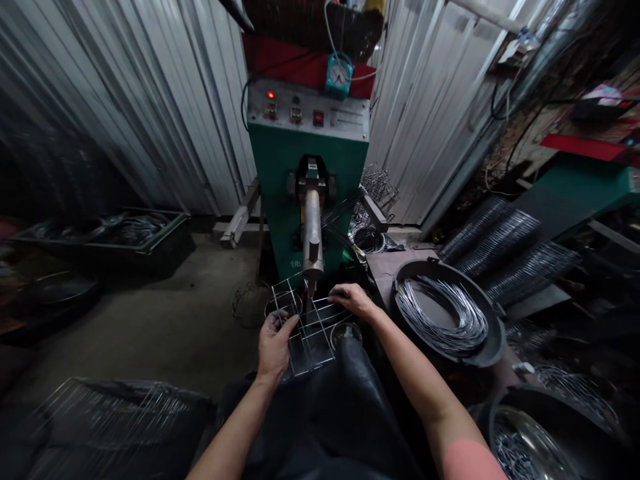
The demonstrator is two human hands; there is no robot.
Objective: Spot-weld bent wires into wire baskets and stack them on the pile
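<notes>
Green machine (273, 160) stands far. Right: black pan (497, 339), bundle of bent wire (467, 319) inside. Metal rod (313, 223) juts near from machine. Wire frame (306, 333), tilted, at rod's near end; contact unclear. Left hand (275, 343) pinches frame's left side, thumb and fingers closed. Right hand (356, 300) by frame's far right, fingers curled; cannot tell whether gripping.

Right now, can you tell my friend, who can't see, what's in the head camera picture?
The left hand holds a wire frame near the metal arm of a green machine; the right hand is near the frame's far side. To the right, a round pan holds thin wires.
</notes>
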